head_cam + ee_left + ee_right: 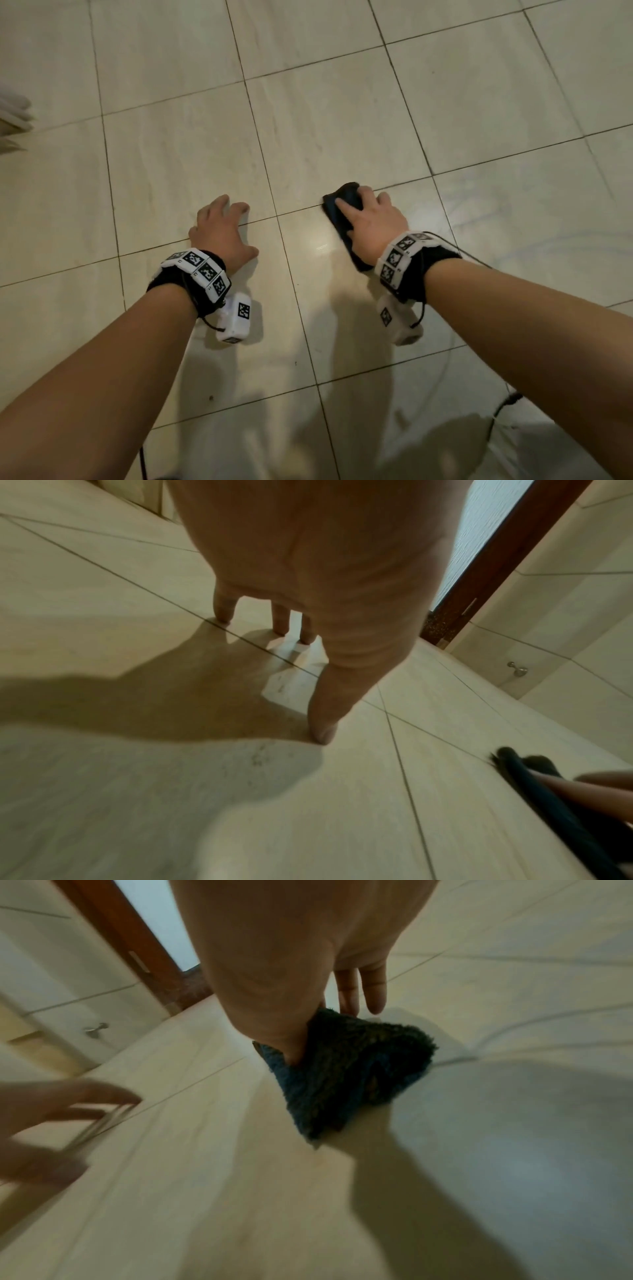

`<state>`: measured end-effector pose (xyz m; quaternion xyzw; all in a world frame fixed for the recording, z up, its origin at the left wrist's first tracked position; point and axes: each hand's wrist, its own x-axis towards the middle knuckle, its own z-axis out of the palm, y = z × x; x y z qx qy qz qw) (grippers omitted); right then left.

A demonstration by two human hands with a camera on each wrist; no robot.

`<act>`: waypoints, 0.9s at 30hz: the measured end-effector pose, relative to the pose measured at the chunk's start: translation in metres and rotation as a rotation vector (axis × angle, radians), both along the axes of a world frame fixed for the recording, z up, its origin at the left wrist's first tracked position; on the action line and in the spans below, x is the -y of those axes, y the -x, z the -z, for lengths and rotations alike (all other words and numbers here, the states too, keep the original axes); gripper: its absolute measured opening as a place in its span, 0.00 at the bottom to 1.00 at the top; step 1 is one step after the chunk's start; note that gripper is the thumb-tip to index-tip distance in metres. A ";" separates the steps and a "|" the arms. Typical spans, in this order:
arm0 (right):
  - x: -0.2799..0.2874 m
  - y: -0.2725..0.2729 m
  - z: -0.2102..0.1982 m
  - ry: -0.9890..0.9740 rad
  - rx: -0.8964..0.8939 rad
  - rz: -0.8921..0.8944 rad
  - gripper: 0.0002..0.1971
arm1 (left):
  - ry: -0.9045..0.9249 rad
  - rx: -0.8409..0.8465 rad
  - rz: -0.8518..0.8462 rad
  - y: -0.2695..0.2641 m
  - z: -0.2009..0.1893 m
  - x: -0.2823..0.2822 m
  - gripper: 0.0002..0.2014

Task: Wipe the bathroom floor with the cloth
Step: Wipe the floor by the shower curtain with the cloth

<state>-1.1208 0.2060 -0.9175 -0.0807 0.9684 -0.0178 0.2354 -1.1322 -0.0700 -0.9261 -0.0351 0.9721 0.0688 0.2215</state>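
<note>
A dark blue fluffy cloth point(349, 195) point(349, 1069) lies bunched on the cream tiled floor point(342, 102). My right hand point(376, 219) point(291, 947) presses it down with the palm. The thumb lies across the cloth and sinks into a fold, while the fingers point(373, 993) reach straight past its far edge to the tile. My left hand point(222, 226) point(308, 588) stands on spread fingertips point(222, 615) on bare tile to the left of the cloth and holds nothing. From the left wrist the cloth point(548, 804) shows at the lower right.
A brown door frame point(507, 547) point(126, 939) with a pale frosted panel stands ahead, with a metal fitting point(517, 669) low on the tiled wall beside it. A white object point(13, 113) sits at the left edge. A black cable point(496, 418) trails near my right arm. Tiles at right carry wet streaks.
</note>
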 end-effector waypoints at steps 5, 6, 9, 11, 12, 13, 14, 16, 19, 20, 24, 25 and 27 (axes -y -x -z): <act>-0.059 0.015 -0.008 -0.121 -0.018 0.113 0.34 | 0.011 0.005 -0.007 0.000 0.001 -0.001 0.43; -0.065 0.019 -0.010 -0.142 -0.012 0.130 0.34 | 0.013 0.004 -0.004 0.001 0.000 0.000 0.43; -0.075 0.024 -0.014 -0.204 -0.019 0.167 0.32 | 0.018 -0.001 0.002 0.000 -0.001 0.000 0.43; -0.077 0.026 -0.015 -0.219 -0.032 0.188 0.29 | 0.022 -0.008 0.009 -0.001 0.001 0.000 0.43; -0.077 0.027 -0.015 -0.207 -0.024 0.200 0.27 | 0.024 -0.010 0.015 -0.002 0.002 0.001 0.43; -0.077 0.028 -0.013 -0.182 -0.002 0.217 0.27 | 0.026 -0.012 0.022 -0.003 0.004 0.003 0.43; -0.076 0.030 -0.012 -0.144 0.032 0.240 0.28 | 0.029 -0.015 0.029 -0.004 0.005 0.004 0.43; -0.073 0.031 -0.010 -0.067 0.084 0.294 0.29 | 0.034 -0.022 0.042 -0.005 0.006 0.007 0.43; -0.063 0.032 -0.008 -0.079 0.081 0.291 0.28 | 0.030 -0.031 0.040 -0.005 0.007 0.007 0.43; -0.057 0.032 -0.008 -0.105 0.077 0.266 0.29 | 0.029 -0.030 0.037 -0.005 0.007 0.006 0.43; -0.025 0.026 -0.005 -0.101 0.095 0.208 0.33 | 0.020 -0.036 0.014 -0.005 0.009 0.002 0.42; -0.015 0.025 -0.005 -0.081 0.088 0.189 0.33 | 0.022 -0.039 0.014 -0.006 0.009 0.001 0.42; 0.005 0.023 -0.005 -0.041 0.085 0.138 0.33 | 0.021 -0.041 0.015 -0.006 0.010 0.001 0.42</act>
